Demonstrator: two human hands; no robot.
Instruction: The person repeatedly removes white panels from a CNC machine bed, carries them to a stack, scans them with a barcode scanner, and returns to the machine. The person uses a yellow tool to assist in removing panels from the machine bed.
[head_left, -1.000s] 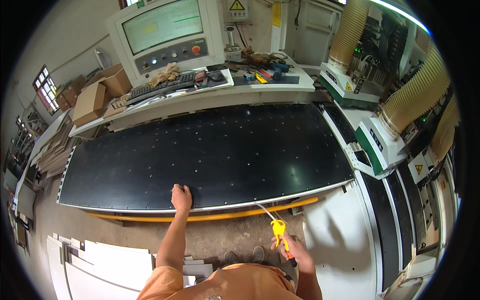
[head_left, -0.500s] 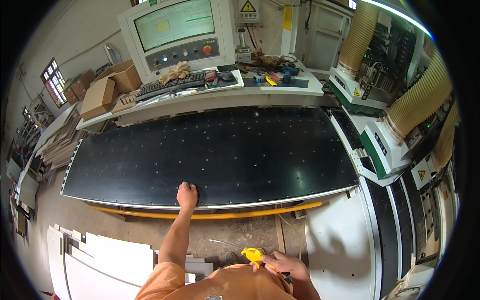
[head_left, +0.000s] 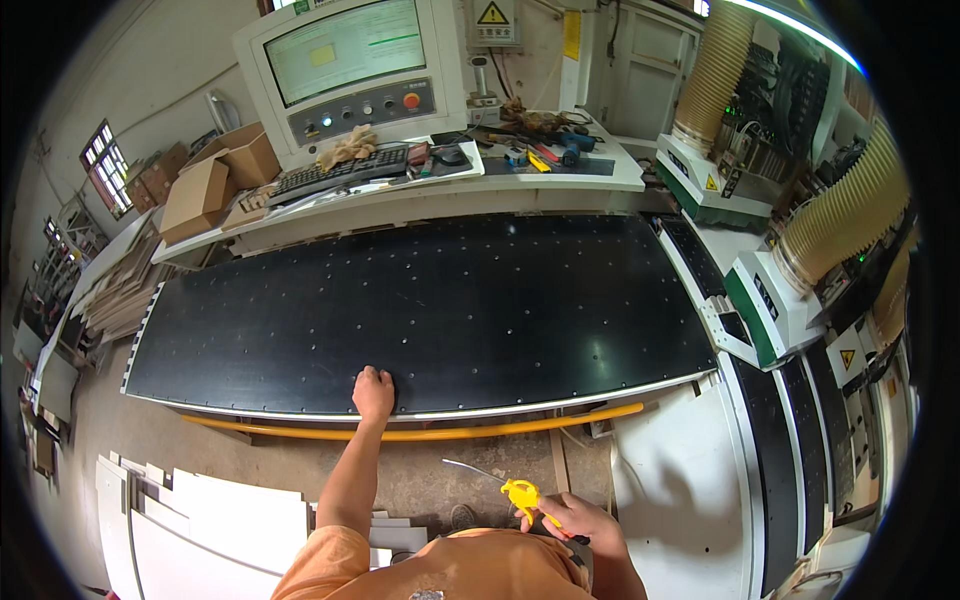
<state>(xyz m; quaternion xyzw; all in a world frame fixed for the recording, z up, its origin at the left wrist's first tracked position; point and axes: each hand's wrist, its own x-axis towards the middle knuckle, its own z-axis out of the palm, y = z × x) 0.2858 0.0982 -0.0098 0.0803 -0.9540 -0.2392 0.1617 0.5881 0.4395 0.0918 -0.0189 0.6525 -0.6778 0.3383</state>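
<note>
My left hand rests as a closed fist on the near edge of a long black table dotted with small studs. Nothing shows in that fist, though its inside is hidden. Low in front of my body, my right hand grips a yellow air blow gun. The gun's thin metal nozzle points up and to the left, apart from the table. My fingers cover part of its handle.
A yellow bar runs along the table's front. White panels are stacked at lower left. Beyond the table, a shelf holds a keyboard, gloves and tools beneath a monitor. Machine heads with ribbed hoses stand at right.
My right hand has moved slightly right and up with the air blow gun. The near machine head at right has shifted slightly. My left fist stays put.
</note>
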